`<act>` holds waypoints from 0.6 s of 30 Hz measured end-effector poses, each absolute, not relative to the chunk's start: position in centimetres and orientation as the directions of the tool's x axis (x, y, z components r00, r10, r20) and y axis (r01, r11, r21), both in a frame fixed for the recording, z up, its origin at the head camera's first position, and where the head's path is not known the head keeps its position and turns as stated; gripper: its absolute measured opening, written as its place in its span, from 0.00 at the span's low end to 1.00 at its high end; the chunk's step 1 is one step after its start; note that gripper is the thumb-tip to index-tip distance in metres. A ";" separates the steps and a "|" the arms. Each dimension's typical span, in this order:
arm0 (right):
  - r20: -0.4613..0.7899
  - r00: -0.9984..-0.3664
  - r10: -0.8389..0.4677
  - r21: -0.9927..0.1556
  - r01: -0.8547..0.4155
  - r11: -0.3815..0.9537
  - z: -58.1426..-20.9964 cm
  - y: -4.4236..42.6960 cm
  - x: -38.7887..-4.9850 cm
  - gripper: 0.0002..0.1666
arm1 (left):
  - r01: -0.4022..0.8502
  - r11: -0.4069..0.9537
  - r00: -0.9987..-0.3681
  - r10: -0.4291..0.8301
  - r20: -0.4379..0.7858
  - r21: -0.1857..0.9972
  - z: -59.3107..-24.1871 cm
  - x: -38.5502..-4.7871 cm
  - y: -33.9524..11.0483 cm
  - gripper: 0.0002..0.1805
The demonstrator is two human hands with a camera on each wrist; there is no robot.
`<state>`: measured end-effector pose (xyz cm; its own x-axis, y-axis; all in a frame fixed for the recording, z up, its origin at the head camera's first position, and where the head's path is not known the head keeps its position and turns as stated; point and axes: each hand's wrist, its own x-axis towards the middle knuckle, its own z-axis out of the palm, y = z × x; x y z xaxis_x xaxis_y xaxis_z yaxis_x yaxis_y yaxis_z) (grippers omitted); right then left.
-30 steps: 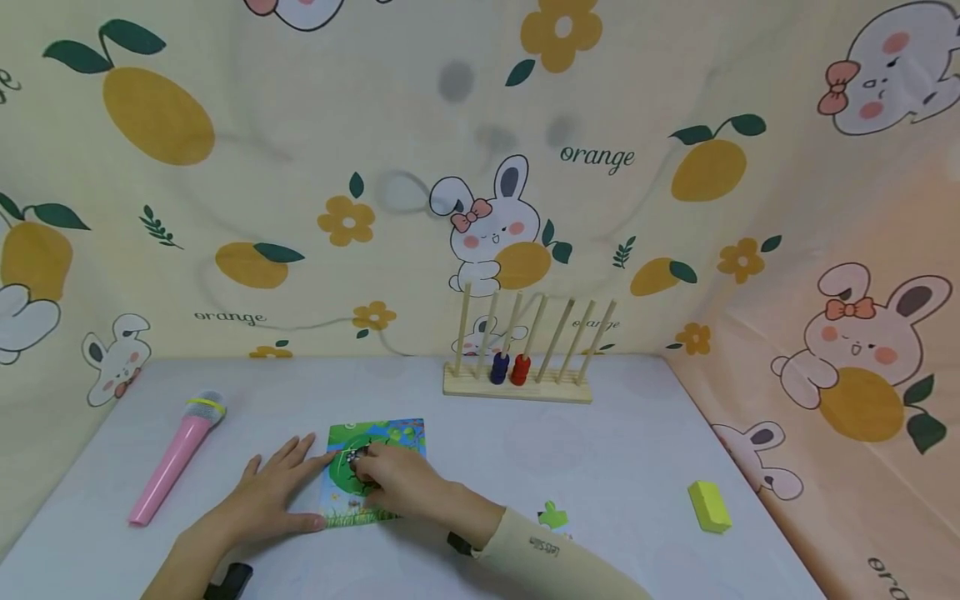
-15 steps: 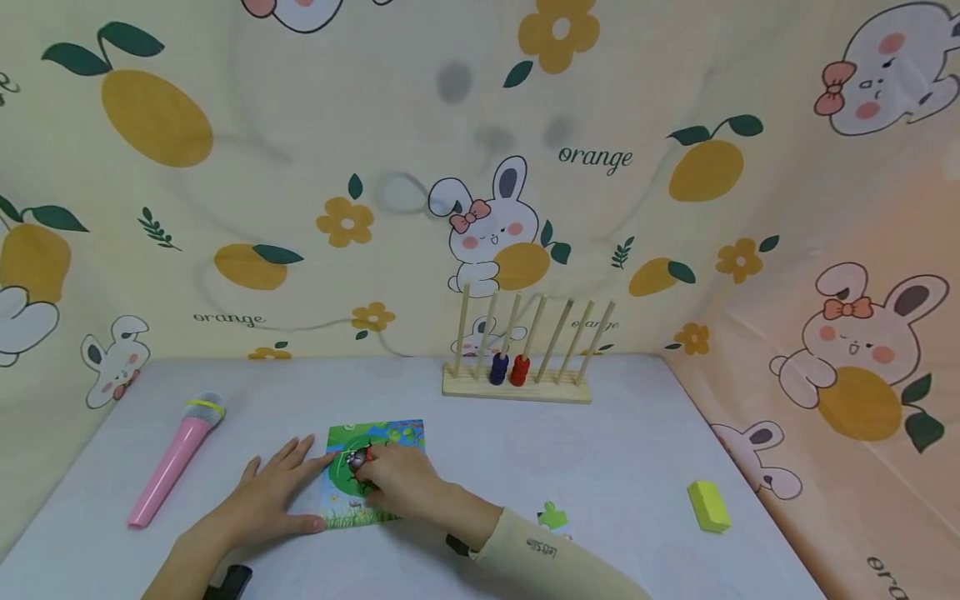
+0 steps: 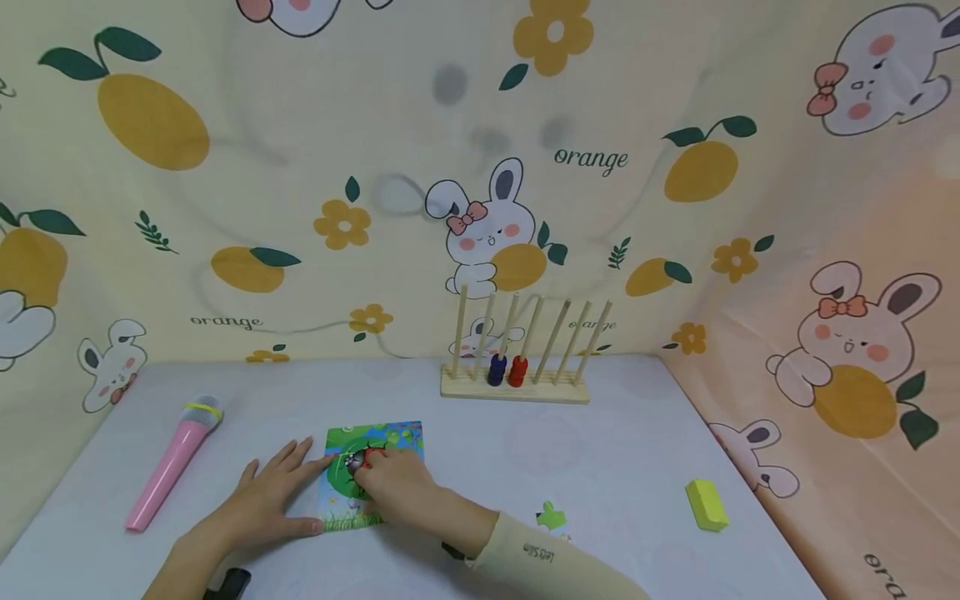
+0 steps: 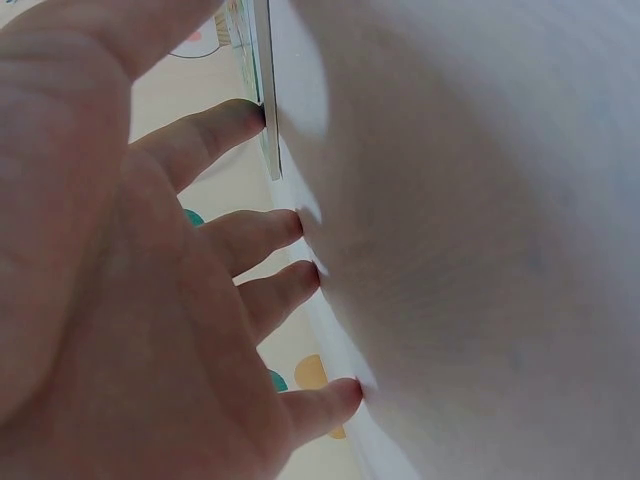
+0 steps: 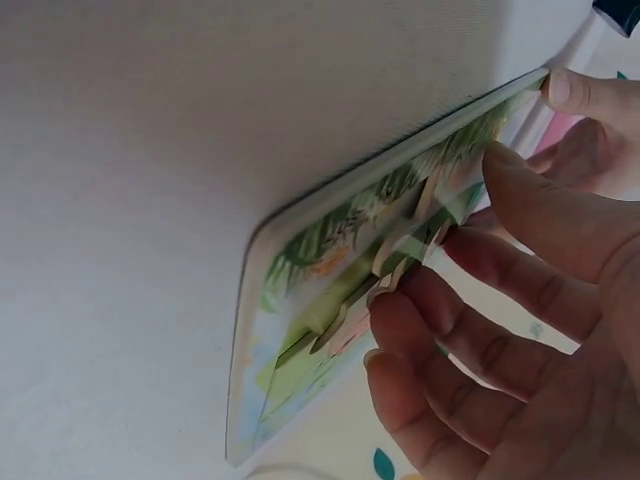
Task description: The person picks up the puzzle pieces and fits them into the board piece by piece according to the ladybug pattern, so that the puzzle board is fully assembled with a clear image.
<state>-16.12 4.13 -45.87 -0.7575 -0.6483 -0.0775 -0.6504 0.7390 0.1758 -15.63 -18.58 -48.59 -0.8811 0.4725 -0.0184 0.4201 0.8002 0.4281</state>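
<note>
A jigsaw puzzle board (image 3: 352, 521) with a ladybug on a green leaf lies on the white table. My left hand (image 3: 273, 492) is spread flat beside it, its forefinger and thumb touching the board's left edge. In the left wrist view, the fingertips (image 4: 250, 115) rest against that edge and the tabletop. My right hand (image 3: 405, 487) is over the board's middle with bent fingers. In the right wrist view, its thumb and fingers are around a green puzzle piece (image 5: 400, 245) tilted in the board. The right hand hides part of the ladybug picture.
A loose green puzzle piece (image 3: 551, 515) lies right of the board, near the right sleeve. A pink toy microphone (image 3: 168, 467) is at the left, a yellow-green block (image 3: 707, 505) at the right. A wooden peg stand (image 3: 517, 387) with blue and red beads stands at the back.
My right hand has shifted slightly over the board, and more of the ladybug's red and black now shows beside the fingers. The left hand stays at the edge. The view shifts a little.
</note>
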 end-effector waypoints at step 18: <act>-0.032 -0.757 -0.653 0.177 -0.647 0.742 -46.1 4.3 -15.9 0.23 | 0.391 0.803 -0.887 0.459 -0.047 0.450 -48.6 -15.6 -18.5 0.52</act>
<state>-15.88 4.28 -46.10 -0.7570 -0.6526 -0.0319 -0.6469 0.7417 0.1774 -15.63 -18.48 -48.64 -0.8874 0.4587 -0.0471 0.3911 0.8029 0.4499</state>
